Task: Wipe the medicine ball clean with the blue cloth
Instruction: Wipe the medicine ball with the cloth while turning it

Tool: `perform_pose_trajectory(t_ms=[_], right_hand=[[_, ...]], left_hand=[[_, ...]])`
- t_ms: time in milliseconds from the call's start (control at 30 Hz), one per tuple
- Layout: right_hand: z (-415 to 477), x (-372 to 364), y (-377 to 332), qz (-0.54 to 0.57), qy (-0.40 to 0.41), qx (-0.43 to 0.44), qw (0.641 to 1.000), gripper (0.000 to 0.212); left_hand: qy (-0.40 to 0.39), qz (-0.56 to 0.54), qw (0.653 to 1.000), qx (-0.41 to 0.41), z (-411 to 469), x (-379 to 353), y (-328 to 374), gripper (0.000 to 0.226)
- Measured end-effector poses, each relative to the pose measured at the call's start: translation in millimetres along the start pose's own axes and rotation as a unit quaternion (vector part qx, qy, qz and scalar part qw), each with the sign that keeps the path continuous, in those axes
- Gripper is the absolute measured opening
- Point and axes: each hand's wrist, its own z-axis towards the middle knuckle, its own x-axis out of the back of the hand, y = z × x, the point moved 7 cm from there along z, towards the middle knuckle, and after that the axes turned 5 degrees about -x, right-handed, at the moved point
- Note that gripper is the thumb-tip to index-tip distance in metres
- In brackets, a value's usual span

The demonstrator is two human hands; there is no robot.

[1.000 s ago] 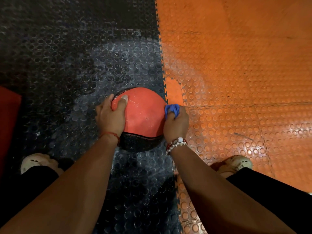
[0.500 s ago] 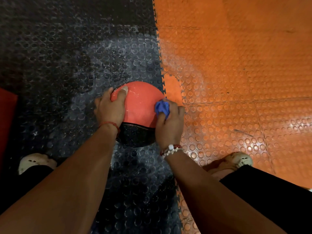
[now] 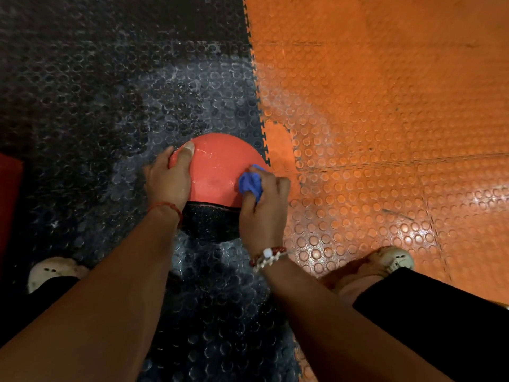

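I find nothing readable: no lettering, number or brand shows on the medicine ball (image 3: 217,166), the blue cloth (image 3: 249,183) or the floor mats (image 3: 385,133).

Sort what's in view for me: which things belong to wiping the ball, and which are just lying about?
Part of the job: medicine ball; blue cloth, bunched in the right hand against the ball; left hand, gripping the ball.
Just lying about: black studded mat; orange studded mat; red object at the left edge; shoes.
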Motion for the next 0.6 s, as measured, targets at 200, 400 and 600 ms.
perform_pose_trajectory(t_ms=[200, 400, 600], right_hand=[[50, -3, 60, 0.005, 0.007, -0.191, 0.981, 0.023], [7, 6, 46, 0.016, 0.026, -0.212, 0.977, 0.021], [13, 3, 1, -0.022, -0.009, -0.037, 0.999, 0.029]], left_hand=[[0.006, -0.019, 1.0, 0.0, -2, -1, 0, 0.08], [0.008, -0.02, 1.0, 0.012, 4, -1, -4, 0.085], [-0.019, -0.012, 0.999, -0.034, -2, 2, -3, 0.081]])
